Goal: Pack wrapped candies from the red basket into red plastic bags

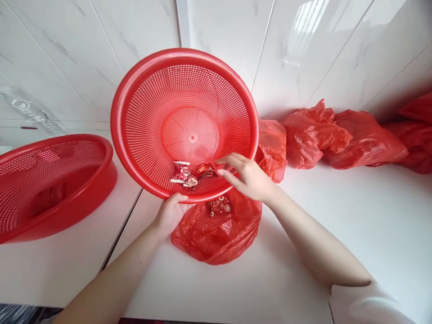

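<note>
A red plastic mesh basket [145,103] is tipped toward me above the table. My left hand [170,214] grips its lower rim, thumb on top and fingers underneath. Several small red wrapped packets [181,172] lie gathered against the basket's near wall. Inside the rim, my right hand [248,175] reaches to the right end of the packets, with thumb and forefinger apart and no packet seen between them. Below the basket sits an open red plastic bag [216,240], partly covered by the rim. A dark red packet with pale flower prints [220,206] shows in the bag's mouth.
At the left stands another red mesh basket [84,198] with something dark red in it. Filled red plastic bags [303,139] line the tiled wall on the right. A clear plastic bottle [32,112] is behind the left basket. A dark seam [123,229] crosses the white tabletop.
</note>
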Action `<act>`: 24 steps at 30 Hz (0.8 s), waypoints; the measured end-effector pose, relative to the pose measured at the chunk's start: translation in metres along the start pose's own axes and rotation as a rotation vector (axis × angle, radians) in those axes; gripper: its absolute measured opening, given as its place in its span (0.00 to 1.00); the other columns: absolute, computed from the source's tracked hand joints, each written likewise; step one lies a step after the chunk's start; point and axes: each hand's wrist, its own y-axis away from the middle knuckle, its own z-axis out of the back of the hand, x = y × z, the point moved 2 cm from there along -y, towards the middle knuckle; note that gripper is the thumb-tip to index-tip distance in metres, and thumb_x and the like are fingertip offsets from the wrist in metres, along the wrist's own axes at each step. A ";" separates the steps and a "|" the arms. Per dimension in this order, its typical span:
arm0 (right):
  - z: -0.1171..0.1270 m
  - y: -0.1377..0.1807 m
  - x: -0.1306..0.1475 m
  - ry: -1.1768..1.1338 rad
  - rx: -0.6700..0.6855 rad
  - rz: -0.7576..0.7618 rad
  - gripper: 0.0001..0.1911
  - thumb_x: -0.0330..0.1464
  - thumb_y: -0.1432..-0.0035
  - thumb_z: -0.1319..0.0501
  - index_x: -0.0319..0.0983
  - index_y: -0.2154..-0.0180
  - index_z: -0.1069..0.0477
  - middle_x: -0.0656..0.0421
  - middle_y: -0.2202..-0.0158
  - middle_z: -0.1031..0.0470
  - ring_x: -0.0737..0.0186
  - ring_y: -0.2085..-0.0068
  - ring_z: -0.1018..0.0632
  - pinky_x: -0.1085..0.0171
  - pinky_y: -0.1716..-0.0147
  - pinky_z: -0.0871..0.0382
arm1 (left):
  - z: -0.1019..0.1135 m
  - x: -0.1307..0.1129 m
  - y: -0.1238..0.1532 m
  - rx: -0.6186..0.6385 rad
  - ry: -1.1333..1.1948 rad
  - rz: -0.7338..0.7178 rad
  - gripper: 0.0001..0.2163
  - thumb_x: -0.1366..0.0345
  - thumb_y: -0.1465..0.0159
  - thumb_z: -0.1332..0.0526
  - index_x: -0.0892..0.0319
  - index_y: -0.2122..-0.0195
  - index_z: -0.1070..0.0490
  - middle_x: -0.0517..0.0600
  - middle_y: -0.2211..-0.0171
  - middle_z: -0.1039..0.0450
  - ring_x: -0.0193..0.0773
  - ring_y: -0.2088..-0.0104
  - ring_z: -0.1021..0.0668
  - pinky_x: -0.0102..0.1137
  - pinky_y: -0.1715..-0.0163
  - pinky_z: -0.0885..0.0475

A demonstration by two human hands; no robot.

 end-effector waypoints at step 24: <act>-0.006 -0.002 -0.013 -0.953 0.186 -0.369 0.19 0.40 0.44 0.34 0.36 0.53 0.26 0.54 0.62 0.20 0.61 0.60 0.20 0.59 0.54 0.25 | 0.000 -0.018 -0.001 0.028 -0.020 -0.099 0.19 0.73 0.43 0.46 0.64 0.52 0.25 0.55 0.54 0.22 0.52 0.47 0.25 0.47 0.43 0.33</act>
